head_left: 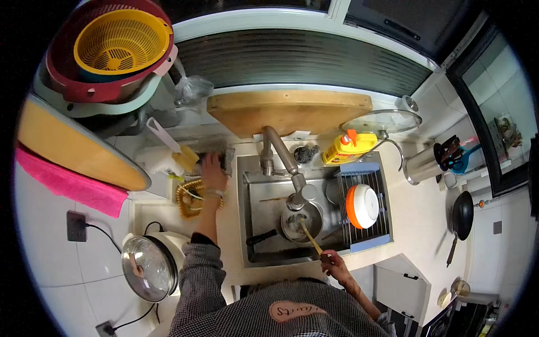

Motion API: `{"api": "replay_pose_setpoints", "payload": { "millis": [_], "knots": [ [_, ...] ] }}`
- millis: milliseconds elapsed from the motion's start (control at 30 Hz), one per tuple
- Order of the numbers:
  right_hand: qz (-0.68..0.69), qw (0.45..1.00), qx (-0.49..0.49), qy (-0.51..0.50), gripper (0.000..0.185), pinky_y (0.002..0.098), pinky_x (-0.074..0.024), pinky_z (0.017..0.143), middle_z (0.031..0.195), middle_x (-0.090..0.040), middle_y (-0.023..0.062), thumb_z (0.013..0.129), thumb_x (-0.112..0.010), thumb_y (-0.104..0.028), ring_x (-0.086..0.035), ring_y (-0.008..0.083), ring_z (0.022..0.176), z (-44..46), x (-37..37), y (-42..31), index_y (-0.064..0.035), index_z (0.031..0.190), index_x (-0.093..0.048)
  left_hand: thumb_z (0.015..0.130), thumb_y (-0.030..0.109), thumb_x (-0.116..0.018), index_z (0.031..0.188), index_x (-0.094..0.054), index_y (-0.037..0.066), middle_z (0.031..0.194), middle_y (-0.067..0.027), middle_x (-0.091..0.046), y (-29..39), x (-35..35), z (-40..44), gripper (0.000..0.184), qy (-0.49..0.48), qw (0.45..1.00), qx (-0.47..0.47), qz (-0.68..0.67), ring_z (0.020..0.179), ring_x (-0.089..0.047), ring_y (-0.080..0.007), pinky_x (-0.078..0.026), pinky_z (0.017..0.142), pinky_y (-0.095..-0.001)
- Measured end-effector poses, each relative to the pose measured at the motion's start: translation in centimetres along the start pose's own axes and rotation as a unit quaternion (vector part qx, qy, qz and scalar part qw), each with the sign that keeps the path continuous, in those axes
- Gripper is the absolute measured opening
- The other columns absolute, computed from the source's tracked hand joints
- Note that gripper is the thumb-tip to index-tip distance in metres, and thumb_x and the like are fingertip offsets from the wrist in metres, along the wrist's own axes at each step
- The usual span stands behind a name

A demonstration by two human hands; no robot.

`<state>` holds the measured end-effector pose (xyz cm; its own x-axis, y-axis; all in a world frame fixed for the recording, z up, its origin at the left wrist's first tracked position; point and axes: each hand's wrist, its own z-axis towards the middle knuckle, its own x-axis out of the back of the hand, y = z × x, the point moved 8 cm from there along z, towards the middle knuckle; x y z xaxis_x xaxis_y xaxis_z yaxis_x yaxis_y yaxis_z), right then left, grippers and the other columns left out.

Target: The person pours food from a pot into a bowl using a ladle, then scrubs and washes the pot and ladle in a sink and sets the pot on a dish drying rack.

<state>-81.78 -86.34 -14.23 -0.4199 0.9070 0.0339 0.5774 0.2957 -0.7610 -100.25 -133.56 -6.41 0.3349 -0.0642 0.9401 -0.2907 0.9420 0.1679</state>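
Observation:
My right hand [336,267] grips the dark end of a long wooden-handled utensil [313,240]. Its far end dips into a small pot [292,226] with a black handle, which sits in the sink under the faucet [302,192]; I cannot make out the utensil's head. At the back left of the counter, my left hand [213,175] stretches out with fingers extended. It lies beside or over a grey cloth-like thing [228,159], and contact is unclear. Just left of that wrist stands a woven yellow basket [186,205], partly hidden.
A drying rack [368,245] spans the sink's right side, holding an orange-and-white bowl [364,206]. Behind stand a yellow detergent bottle [349,147] and a wooden board [286,106]. An electric pot [149,267] is at left, a black frying pan [462,216] at right.

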Motion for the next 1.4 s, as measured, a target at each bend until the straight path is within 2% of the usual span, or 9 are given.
{"api": "replay_pose_setpoints", "payload": {
  "millis": [200,400,567,667,767,833,1167,1267,1400],
  "knots": [
    [0.042,0.999,0.001,0.004,0.035,0.0221,-0.036,0.042,0.089,-0.053,0.0029,0.079,-0.058,-0.003,-0.05,0.0088,0.057,-0.7,-0.3,-1.2,-0.0167,0.109,-0.047,0.073,0.009,-0.06,0.119,-0.046,0.008,0.121,-0.0156,-0.043,-6.0,-4.0,3.8,0.048,-0.074,0.996,0.035,-0.038,0.108,-0.046,-0.0361,-0.038,0.094,-0.0422],
    [-0.063,0.994,0.06,0.064,0.036,0.0282,-0.0395,0.048,0.068,-0.054,0.0027,0.08,-0.06,-0.008,-0.048,0.0118,0.055,-0.6,-0.2,-1.5,-0.014,0.113,-0.047,0.075,0.013,-0.058,0.111,-0.053,0.008,0.096,-0.0152,-0.047,4.7,4.2,-0.2,0.036,0.112,0.98,-0.124,-0.108,0.091,-0.05,-0.0327,-0.044,0.073,-0.0441],
    [-0.223,0.96,0.118,0.122,0.036,0.0344,-0.044,0.055,0.065,-0.055,0.0125,0.081,-0.062,-0.019,-0.055,0.0231,0.058,-1.2,-1.1,-4.2,-0.0038,0.112,-0.053,0.072,0.01,-0.061,0.104,-0.057,0.011,0.095,-0.0153,-0.048,15.7,-3.9,-11.8,0.032,-0.118,0.897,-0.087,-0.417,0.086,-0.048,-0.0318,-0.041,0.078,-0.0402],
    [-0.227,0.954,0.125,0.15,0.039,0.0301,-0.0451,0.06,0.072,-0.059,0.0135,0.08,-0.063,-0.017,-0.057,0.0188,0.064,-1.8,-2.4,-5.2,0.0019,0.112,-0.053,0.077,0.02,-0.063,0.1,-0.06,0.007,0.109,-0.0127,-0.045,21.6,-4.0,-17.5,0.027,-0.047,0.919,-0.272,-0.283,0.1,-0.048,-0.0317,-0.042,0.081,-0.0396],
    [-0.251,0.942,0.134,0.179,0.038,0.0337,-0.0487,0.069,0.087,-0.063,0.0201,0.078,-0.062,-0.013,-0.063,0.031,0.081,-1.9,-1.8,-3.6,0.0016,0.112,-0.054,0.082,0.021,-0.06,0.101,-0.06,0.006,0.116,-0.0146,-0.05,22.0,-9.3,-17.3,0.024,-0.146,0.918,-0.198,-0.31,0.102,-0.051,-0.0316,-0.043,0.082,-0.0402],
    [-0.269,0.933,0.136,0.197,0.038,0.0363,-0.0489,0.072,0.093,-0.062,0.0212,0.077,-0.062,-0.012,-0.061,0.0346,0.086,-3.0,-2.0,-4.3,0.0015,0.112,-0.054,0.087,0.024,-0.047,0.105,-0.058,0.006,0.1,-0.0219,-0.059,18.8,-16.7,-16.1,0.028,-0.358,0.86,0.06,-0.357,0.094,-0.056,-0.0386,-0.045,0.081,-0.0433],
    [-0.295,0.913,0.191,0.206,0.037,0.0417,-0.0484,0.068,0.088,-0.061,0.0183,0.074,-0.06,-0.01,-0.059,0.0369,0.079,-2.3,-0.8,-5.4,-0.0026,0.11,-0.054,0.085,0.023,-0.051,0.1,-0.061,0.009,0.095,-0.018,-0.061,21.6,-6.6,-16.8,0.023,-0.069,0.933,-0.127,-0.328,0.089,-0.058,-0.0364,-0.047,0.076,-0.0462],
    [-0.345,0.902,0.174,0.195,0.037,0.0422,-0.0482,0.065,0.087,-0.06,0.0166,0.075,-0.059,-0.01,-0.059,0.0366,0.076,-2.4,-1.0,-4.9,-0.0032,0.111,-0.054,0.085,0.03,-0.055,0.11,-0.057,0.003,0.102,-0.0128,-0.061,22.6,-10.3,-15.5,0.036,-0.219,0.931,-0.152,-0.248,0.089,-0.058,-0.0311,-0.046,0.078,-0.0401],
    [-0.359,0.903,0.151,0.179,0.038,0.0411,-0.0481,0.063,0.087,-0.059,0.016,0.075,-0.061,-0.009,-0.059,0.0359,0.075,-2.8,-0.3,-5.1,-0.0023,0.112,-0.053,0.086,0.03,-0.054,0.11,-0.057,0.005,0.104,-0.0137,-0.06,16.2,-22.4,-15.0,0.035,-0.418,0.838,0.098,-0.337,0.092,-0.057,-0.031,-0.045,0.079,-0.0404]
  ]
}}
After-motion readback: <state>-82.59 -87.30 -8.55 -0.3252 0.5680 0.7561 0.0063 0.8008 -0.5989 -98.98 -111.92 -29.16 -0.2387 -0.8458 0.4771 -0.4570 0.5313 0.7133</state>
